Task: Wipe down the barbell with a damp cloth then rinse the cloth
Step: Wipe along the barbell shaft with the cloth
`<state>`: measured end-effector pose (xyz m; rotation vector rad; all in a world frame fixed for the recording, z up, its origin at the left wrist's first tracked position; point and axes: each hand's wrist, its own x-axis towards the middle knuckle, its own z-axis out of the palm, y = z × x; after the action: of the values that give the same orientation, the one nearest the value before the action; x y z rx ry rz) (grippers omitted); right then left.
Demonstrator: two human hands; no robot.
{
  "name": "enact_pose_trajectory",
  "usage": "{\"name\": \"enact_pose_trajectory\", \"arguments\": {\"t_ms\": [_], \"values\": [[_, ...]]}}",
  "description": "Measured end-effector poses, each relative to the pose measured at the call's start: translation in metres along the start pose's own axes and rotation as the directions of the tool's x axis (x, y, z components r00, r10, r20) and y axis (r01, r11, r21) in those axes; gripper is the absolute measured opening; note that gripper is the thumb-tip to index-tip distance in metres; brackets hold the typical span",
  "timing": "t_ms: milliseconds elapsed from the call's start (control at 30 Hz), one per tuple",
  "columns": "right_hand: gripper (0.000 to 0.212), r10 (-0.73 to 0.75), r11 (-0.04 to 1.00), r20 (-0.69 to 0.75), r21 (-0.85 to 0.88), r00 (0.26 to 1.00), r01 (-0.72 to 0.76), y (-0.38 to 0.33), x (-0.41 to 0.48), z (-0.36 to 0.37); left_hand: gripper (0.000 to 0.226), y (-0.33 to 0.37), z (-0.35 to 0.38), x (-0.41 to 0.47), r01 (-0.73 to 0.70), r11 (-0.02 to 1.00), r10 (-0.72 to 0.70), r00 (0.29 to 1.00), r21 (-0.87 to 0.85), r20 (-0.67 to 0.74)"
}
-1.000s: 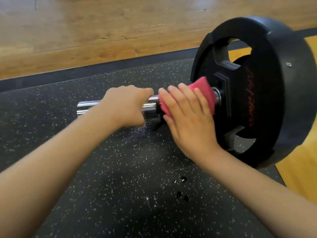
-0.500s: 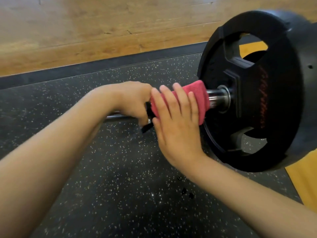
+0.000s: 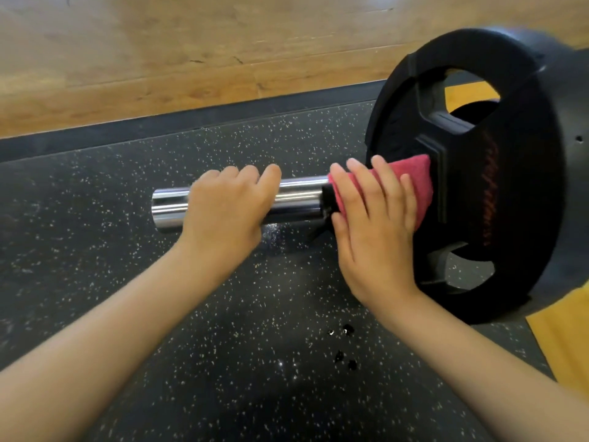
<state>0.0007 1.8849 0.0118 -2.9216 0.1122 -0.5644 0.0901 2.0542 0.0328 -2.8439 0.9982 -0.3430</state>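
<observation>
Cloth [image 3: 417, 183] slides up against plate [image 3: 510, 186], right hand [image 3: 376, 237] fingers [image 3: 385, 183] curled round it, left hand [image 3: 226, 212] fingers gripping barbell [image 3: 296, 199]

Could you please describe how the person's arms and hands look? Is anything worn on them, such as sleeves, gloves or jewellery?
Both arms are bare: no sleeve shows on the left forearm or the right forearm. The left hand and the right hand wear no gloves, and no ring, watch or bracelet is visible.
</observation>
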Motion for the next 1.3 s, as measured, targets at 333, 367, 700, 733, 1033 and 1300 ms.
{"name": "enact_pose_trajectory", "arguments": {"t_ms": [333,367,700,733,1033,1300], "values": [[0.047,-0.245,0.966,0.017,-0.086,0.969,0.245,0.001,0.014,0.006,0.038,-0.02,-0.022,0.036,0.178,0.933,0.037,0.817,-0.313,0.576],[0.049,-0.188,0.977,0.03,-0.095,0.982,0.191,0.009,0.012,0.002,0.032,-0.014,-0.02,0.026,0.162,0.955,-0.041,0.903,-0.249,0.427],[0.049,-0.048,0.997,0.036,-0.054,0.998,0.05,-0.012,0.003,0.001,0.023,-0.038,0.005,-0.03,0.148,0.987,-0.148,0.989,-0.068,0.006],[0.048,-0.096,0.995,0.028,-0.026,0.995,0.097,-0.024,0.007,0.005,0.024,-0.04,0.001,-0.026,0.128,0.989,-0.124,0.991,-0.074,0.059],[0.046,-0.349,0.937,0.015,-0.03,0.937,0.349,-0.065,0.029,0.023,0.034,-0.06,-0.014,-0.01,0.225,0.909,-0.105,0.938,-0.351,0.33],[0.05,0.012,0.999,0.055,-0.054,0.998,-0.009,0.007,0.01,-0.003,0.037,-0.055,0.024,-0.045,0.188,0.944,-0.23,0.964,-0.273,-0.132]]}}
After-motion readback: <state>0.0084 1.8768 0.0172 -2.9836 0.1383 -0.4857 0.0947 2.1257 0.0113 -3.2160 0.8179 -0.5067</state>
